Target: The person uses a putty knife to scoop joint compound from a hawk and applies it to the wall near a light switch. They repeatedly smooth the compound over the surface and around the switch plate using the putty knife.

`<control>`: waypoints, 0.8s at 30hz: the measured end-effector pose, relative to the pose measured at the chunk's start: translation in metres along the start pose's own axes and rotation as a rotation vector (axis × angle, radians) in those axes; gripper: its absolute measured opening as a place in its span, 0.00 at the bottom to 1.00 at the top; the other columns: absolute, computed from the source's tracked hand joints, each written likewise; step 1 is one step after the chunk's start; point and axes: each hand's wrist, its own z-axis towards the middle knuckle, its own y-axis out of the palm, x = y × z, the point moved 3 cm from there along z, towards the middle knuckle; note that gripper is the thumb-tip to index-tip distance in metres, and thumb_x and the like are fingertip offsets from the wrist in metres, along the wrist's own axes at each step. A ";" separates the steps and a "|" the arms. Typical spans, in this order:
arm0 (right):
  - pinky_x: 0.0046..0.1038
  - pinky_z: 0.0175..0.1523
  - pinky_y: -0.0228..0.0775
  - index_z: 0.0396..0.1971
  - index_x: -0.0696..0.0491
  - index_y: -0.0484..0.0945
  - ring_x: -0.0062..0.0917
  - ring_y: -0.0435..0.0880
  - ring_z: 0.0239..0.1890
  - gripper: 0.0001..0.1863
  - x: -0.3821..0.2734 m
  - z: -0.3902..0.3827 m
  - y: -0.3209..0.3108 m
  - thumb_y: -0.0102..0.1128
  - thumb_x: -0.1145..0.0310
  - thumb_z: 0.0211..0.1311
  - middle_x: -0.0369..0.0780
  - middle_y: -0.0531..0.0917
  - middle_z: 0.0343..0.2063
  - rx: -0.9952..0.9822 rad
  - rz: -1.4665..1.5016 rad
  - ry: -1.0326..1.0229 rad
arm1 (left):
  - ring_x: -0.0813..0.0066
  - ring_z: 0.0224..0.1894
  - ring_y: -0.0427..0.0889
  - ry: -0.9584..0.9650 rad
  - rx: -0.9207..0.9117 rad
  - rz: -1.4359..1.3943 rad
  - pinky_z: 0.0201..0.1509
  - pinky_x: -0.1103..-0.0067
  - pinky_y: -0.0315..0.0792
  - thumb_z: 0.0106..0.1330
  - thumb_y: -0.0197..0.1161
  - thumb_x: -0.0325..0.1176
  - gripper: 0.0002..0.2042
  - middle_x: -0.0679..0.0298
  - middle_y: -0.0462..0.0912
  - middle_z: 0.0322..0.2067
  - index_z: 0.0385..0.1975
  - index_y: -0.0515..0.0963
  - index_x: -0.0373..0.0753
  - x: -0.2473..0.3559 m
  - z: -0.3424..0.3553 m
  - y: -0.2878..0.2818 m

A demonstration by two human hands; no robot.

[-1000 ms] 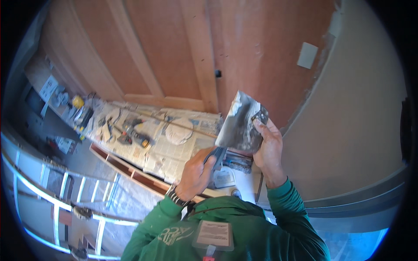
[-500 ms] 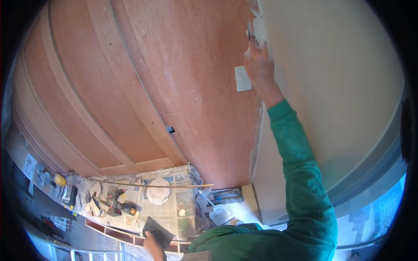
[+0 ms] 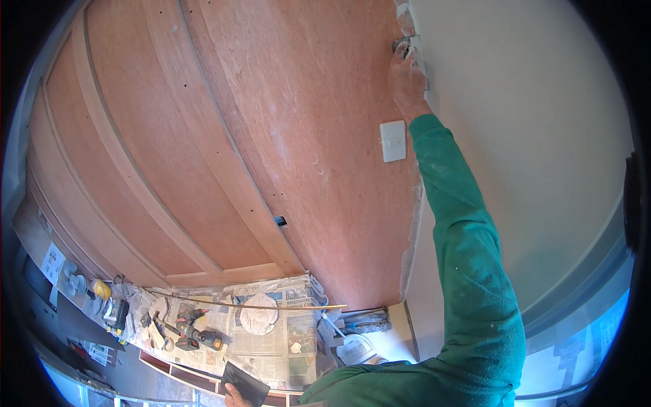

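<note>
High up at the corner, my right hand [image 3: 410,78] is closed around a small putty knife [image 3: 400,46], whose blade is mostly hidden by the fingers. It works against the white filler [image 3: 405,22] along the seam between the reddish wood panel [image 3: 325,149] and the pale wall [image 3: 522,136]. Just below the wrist sits a white switch plate [image 3: 393,141] on the wood. Low in the view, my left hand [image 3: 235,397] grips a dark flat rectangular plate [image 3: 245,384], held tilted in front of my body.
Newspaper [image 3: 254,346] covers the surface below, carrying a cordless drill [image 3: 196,334], a crumpled white cloth [image 3: 259,315] and several small tools. A long thin strip [image 3: 271,307] lies across it. A white container [image 3: 356,349] stands near the corner. A small dark opening [image 3: 281,221] pierces the wood.
My right hand has moved farther up the seam, with the putty knife turned. The view has shifted, so the panel and newspaper sit slightly lower and to the right. My left hand still holds the plate.
</note>
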 end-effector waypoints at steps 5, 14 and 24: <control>0.34 0.35 0.84 0.58 0.64 0.68 0.42 0.87 0.38 0.26 -0.005 -0.006 0.016 0.56 0.67 0.62 0.56 0.75 0.54 0.030 0.090 0.048 | 0.66 0.32 0.73 0.023 0.097 -0.057 0.36 0.69 0.72 0.73 0.50 0.61 0.35 0.57 0.80 0.31 0.42 0.77 0.24 -0.012 -0.008 -0.012; 0.44 0.41 0.81 0.56 0.60 0.73 0.50 0.84 0.39 0.23 0.018 0.023 0.027 0.55 0.64 0.64 0.56 0.77 0.47 0.107 0.242 -0.011 | 0.68 0.32 0.73 -0.123 0.134 -0.038 0.35 0.71 0.72 0.72 0.51 0.61 0.35 0.58 0.80 0.31 0.41 0.78 0.24 -0.023 -0.015 -0.024; 0.44 0.49 0.72 0.47 0.61 0.76 0.53 0.79 0.42 0.15 0.049 -0.019 -0.027 0.51 0.67 0.66 0.54 0.81 0.38 -0.184 0.766 0.145 | 0.77 0.32 0.77 0.012 -0.094 -0.213 0.28 0.79 0.72 0.76 0.53 0.49 0.27 0.61 0.82 0.39 0.61 0.71 0.30 0.015 0.043 0.046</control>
